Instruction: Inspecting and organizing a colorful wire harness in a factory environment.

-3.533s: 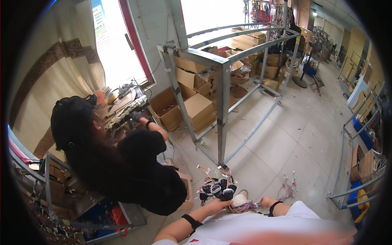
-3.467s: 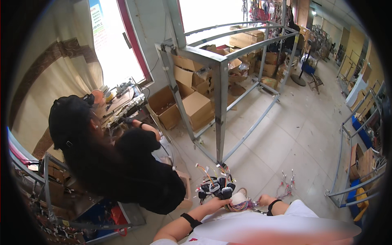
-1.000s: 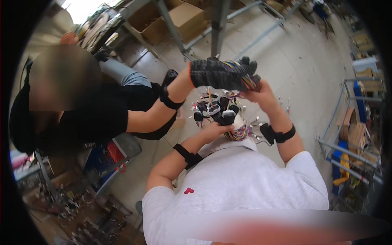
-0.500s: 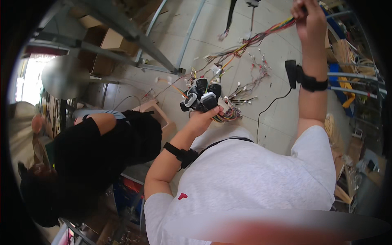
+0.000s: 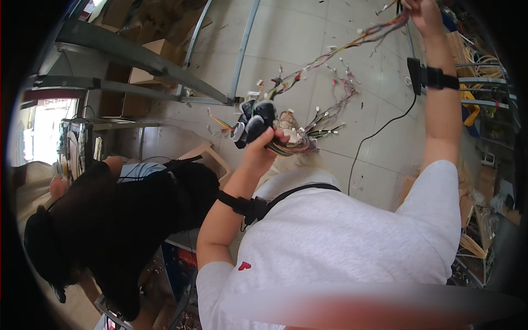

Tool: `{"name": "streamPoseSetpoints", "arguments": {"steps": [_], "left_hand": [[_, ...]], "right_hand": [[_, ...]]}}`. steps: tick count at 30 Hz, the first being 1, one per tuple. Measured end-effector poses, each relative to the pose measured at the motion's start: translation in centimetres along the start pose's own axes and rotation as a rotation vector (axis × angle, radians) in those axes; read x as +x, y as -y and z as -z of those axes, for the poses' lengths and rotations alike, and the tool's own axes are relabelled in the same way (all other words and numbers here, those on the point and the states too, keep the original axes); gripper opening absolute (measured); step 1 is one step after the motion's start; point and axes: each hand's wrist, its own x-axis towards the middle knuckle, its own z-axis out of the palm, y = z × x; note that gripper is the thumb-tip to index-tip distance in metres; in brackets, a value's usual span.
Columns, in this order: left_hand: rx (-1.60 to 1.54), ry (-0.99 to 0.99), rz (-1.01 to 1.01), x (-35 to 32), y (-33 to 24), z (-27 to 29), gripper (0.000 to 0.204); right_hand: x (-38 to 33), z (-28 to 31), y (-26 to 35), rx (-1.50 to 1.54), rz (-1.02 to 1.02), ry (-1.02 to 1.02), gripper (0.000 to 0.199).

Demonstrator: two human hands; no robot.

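My left hand [image 5: 263, 149] grips a bundle of coloured wires [image 5: 300, 144] that ends in several black connectors [image 5: 252, 120] just above my fist. My right hand [image 5: 421, 12] is raised to the top of the view and pinches one strand of the wire harness [image 5: 352, 45], stretched tight between both hands. Small white plugs dangle from loose branches of the wires [image 5: 335, 102]. A black band sits on each wrist, and a black cable [image 5: 379, 129] hangs from the right one.
A person in black [image 5: 118, 220] sits at my left by a workbench [image 5: 77, 148]. A grey metal frame [image 5: 148, 60] and cardboard boxes [image 5: 159, 47] stand on the tiled floor [image 5: 308, 33] ahead. Racks with parts [image 5: 484, 99] line the right side.
The other person's gloved hand has left the bundle. My right hand has risen, pulling one strand out taut, while the view has tilted down and to the left.
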Motion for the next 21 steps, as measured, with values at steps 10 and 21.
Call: {"name": "streamPoseSetpoints", "arguments": {"steps": [10, 21], "left_hand": [[-0.19, -0.004, -0.013, 2.3, -0.9, 3.0, 0.04], [-0.152, 0.044, 0.063, 1.2, -1.1, 0.3, 0.075]], "right_hand": [[-24.5, -8.3, -12.5, -0.136, -0.282, 0.734, 0.03], [-32.0, -7.5, -20.0, -0.278, -0.538, 0.855, 0.033]]}}
